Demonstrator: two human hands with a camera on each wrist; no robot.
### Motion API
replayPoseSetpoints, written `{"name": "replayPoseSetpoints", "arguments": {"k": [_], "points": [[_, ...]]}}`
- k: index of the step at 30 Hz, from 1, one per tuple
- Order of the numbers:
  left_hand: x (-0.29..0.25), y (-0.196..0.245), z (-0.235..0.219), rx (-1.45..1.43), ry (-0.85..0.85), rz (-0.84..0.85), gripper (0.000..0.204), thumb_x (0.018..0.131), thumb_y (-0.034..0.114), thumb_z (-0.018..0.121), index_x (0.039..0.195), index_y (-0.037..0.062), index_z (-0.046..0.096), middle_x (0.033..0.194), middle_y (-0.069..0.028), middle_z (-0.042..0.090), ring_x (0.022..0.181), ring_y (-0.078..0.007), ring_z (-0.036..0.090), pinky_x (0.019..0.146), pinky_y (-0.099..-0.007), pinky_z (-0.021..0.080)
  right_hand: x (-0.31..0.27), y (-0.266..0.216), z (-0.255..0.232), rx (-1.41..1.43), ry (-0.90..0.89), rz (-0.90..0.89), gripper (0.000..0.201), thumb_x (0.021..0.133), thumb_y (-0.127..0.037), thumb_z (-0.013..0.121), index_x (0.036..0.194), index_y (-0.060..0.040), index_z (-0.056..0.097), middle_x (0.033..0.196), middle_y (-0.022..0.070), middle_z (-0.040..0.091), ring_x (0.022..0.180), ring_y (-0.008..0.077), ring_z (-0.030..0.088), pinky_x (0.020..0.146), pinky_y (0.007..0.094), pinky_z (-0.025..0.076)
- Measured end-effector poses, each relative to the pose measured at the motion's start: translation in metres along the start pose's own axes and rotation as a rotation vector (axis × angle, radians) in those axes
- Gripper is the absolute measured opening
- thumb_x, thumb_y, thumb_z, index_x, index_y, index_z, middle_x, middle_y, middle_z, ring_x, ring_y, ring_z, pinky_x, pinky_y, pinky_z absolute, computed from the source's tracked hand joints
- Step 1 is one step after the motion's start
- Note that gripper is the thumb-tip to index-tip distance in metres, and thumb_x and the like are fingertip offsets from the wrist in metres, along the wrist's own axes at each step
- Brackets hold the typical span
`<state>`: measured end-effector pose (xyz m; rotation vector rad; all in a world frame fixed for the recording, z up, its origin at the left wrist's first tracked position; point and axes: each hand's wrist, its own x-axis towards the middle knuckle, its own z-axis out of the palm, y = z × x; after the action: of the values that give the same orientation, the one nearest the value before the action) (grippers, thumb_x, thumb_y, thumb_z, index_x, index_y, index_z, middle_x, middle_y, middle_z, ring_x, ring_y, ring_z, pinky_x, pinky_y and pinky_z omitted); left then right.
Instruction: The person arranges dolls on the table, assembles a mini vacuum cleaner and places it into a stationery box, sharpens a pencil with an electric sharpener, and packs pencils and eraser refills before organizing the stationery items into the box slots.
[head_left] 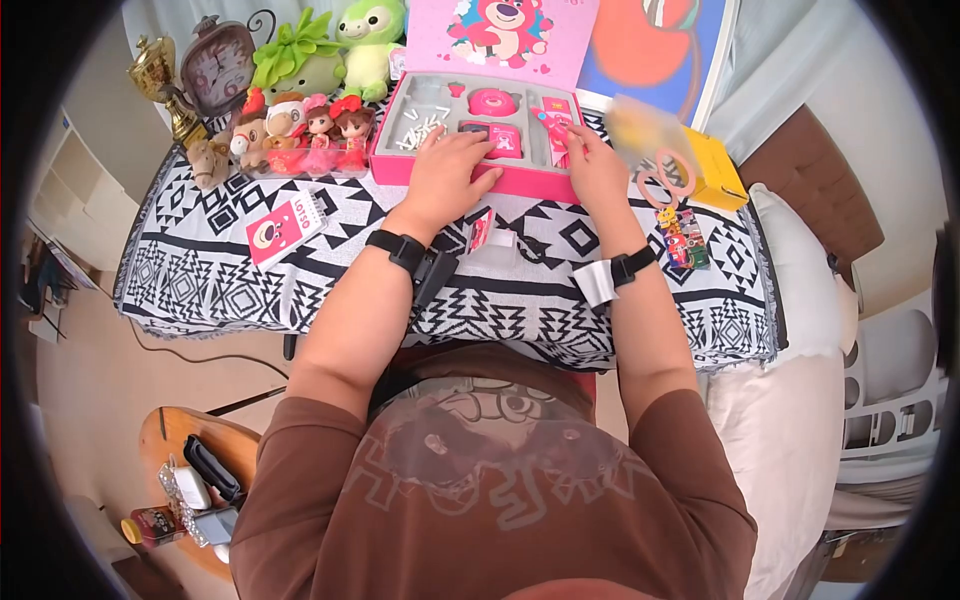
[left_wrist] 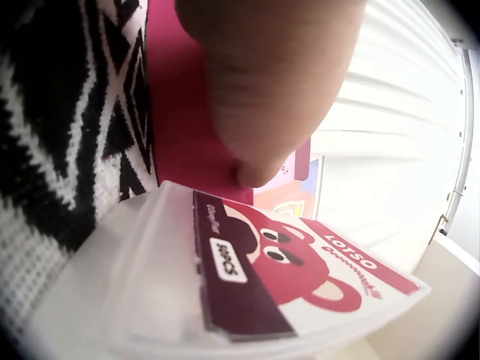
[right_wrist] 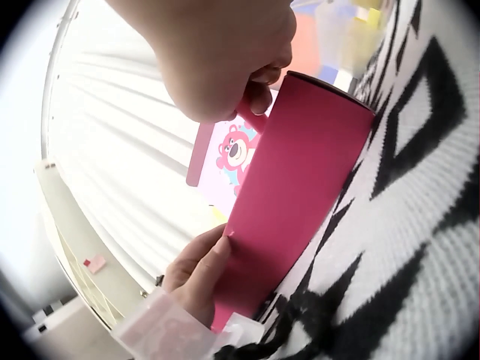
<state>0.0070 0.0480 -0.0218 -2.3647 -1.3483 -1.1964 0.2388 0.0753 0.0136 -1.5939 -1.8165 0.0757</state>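
An open pink gift box (head_left: 440,172) with a bear on its raised lid (head_left: 505,30) stands at the table's back edge. My left hand (head_left: 452,168) rests over its front rim, fingers reaching into the grey tray near a small pink pack (head_left: 507,143). In the right wrist view, the left thumb (right_wrist: 214,262) lies against the front wall. At the box's right end, my right hand (head_left: 597,168) pinches a pink bear-decorated piece (head_left: 552,128), its curled fingers hiding part of it. A clear LOTSO case (left_wrist: 300,277) lies in front of the box.
White sticks (head_left: 418,128) and a pink bear-head piece (head_left: 492,101) sit in the tray. Dolls (head_left: 320,140), plush toys, a clock (head_left: 220,65) and a trophy stand left. A LOTSO notepad (head_left: 284,232), tape rings (head_left: 668,178), a yellow box (head_left: 718,170) and colourful cards (head_left: 683,238) lie around.
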Motion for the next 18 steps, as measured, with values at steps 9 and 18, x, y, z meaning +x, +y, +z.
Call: {"name": "replayPoseSetpoints", "arguments": {"k": [9, 18], "points": [[-0.002, -0.003, 0.002, -0.040, 0.065, 0.008, 0.036, 0.081, 0.030, 0.070, 0.108, 0.0073, 0.068, 0.116, -0.0089, 0.065, 0.111, -0.0259, 0.058, 0.106, -0.0469, 0.036, 0.031, -0.024, 0.029, -0.281, -0.136, -0.029, 0.035, 0.094, -0.032, 0.045, 0.101, -0.0051, 0.066, 0.092, 0.0204, 0.069, 0.087, 0.0382, 0.067, 0.079, 0.0493, 0.052], [-0.003, -0.004, 0.002, -0.051, 0.075, 0.011, 0.035, 0.081, 0.031, 0.070, 0.107, 0.0075, 0.068, 0.115, -0.0092, 0.065, 0.111, -0.0259, 0.058, 0.104, -0.0455, 0.037, 0.040, -0.034, 0.038, -0.415, -0.197, -0.098, 0.035, 0.089, -0.031, 0.053, 0.098, -0.0002, 0.067, 0.111, 0.0247, 0.063, 0.105, 0.0360, 0.062, 0.090, 0.0465, 0.048]]}}
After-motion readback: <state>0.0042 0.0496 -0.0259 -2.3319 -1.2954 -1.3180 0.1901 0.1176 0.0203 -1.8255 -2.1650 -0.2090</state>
